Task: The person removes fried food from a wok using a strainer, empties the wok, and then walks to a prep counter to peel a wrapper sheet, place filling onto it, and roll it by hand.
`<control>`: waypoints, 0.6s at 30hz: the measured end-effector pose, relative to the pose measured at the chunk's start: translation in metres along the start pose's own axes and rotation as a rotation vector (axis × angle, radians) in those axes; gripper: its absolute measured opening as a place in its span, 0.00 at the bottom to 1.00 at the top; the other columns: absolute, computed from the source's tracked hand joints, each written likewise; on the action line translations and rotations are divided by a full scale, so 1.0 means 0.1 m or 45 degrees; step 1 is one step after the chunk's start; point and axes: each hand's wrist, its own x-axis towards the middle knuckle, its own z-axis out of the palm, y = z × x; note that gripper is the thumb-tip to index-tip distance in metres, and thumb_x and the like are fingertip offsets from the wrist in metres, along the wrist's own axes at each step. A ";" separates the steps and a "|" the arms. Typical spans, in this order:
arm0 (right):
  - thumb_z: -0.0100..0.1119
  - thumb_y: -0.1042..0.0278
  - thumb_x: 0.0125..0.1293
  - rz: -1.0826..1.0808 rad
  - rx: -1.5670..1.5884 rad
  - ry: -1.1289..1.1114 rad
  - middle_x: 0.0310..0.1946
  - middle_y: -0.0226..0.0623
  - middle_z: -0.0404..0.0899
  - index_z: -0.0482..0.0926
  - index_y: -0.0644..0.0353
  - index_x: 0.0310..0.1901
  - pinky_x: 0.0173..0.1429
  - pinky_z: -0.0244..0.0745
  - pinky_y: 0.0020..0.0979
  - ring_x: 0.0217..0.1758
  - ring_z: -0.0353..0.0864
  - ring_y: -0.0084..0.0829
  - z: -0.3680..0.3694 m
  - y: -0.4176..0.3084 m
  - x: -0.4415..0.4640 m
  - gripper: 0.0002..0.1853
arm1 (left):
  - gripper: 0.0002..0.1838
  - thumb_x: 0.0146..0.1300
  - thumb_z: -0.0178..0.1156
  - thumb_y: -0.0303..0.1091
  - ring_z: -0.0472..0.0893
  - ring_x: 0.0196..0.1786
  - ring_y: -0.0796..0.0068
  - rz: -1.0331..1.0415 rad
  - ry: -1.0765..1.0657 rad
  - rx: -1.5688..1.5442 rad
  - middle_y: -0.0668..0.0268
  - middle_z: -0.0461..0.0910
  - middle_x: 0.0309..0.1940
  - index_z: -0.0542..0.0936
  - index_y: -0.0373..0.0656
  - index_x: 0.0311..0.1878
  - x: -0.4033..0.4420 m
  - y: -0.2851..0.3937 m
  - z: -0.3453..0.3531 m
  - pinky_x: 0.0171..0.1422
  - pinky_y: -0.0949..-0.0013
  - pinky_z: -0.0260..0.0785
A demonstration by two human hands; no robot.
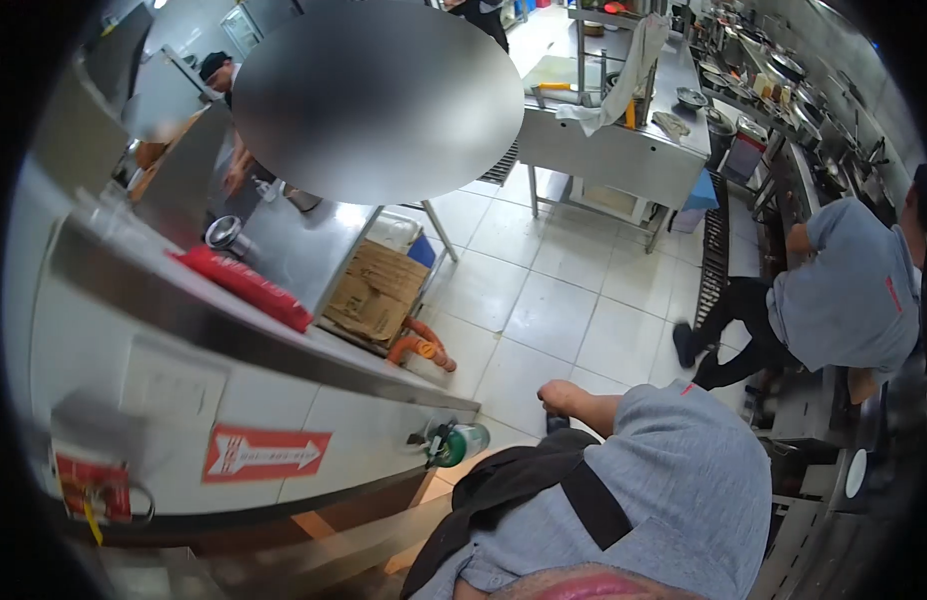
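My right arm, in a grey short sleeve, reaches forward from the lower right of the head view. At its end my right hand (pixel 557 396) is held above the tiled floor, its fingers curled inward. Whether anything is in it is hidden. A small dark shape (pixel 557 424) shows just below the hand; I cannot tell what it is. A black apron (pixel 499 480) hangs on my front. Nearby on the left, a green cylinder-like item (pixel 462 444) is fixed at the end of the counter wall. My left hand is out of sight.
Left stands a steel counter (pixel 329 235) with a red packet (pixel 246 287) near it and a cardboard box (pixel 374 288) below. A co-worker (pixel 834 290) stands at the right-hand cooking line. A steel table (pixel 614 150) is ahead. A blurred oval hides the upper middle.
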 end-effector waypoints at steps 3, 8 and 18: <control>0.49 0.70 0.46 0.116 0.053 0.104 0.31 0.49 0.79 0.79 0.60 0.33 0.44 0.73 0.42 0.38 0.78 0.48 -0.43 0.37 -0.10 0.12 | 0.09 0.51 0.55 0.34 0.75 0.24 0.68 0.024 -0.044 0.087 0.63 0.76 0.25 0.77 0.45 0.36 0.22 0.49 0.22 0.27 0.65 0.69; 0.51 0.70 0.45 0.422 0.031 0.209 0.32 0.49 0.79 0.80 0.61 0.31 0.45 0.73 0.42 0.38 0.78 0.47 -0.46 1.52 -0.27 0.11 | 0.09 0.51 0.56 0.33 0.75 0.24 0.68 0.051 -0.104 0.162 0.63 0.76 0.24 0.77 0.44 0.35 0.59 1.24 0.45 0.27 0.64 0.69; 0.52 0.66 0.48 0.972 0.174 0.238 0.34 0.47 0.79 0.81 0.57 0.36 0.49 0.73 0.38 0.41 0.78 0.44 -0.96 2.17 -0.25 0.13 | 0.09 0.49 0.55 0.31 0.75 0.23 0.67 -0.041 -0.238 0.312 0.63 0.75 0.22 0.78 0.42 0.34 1.68 2.74 0.26 0.27 0.64 0.70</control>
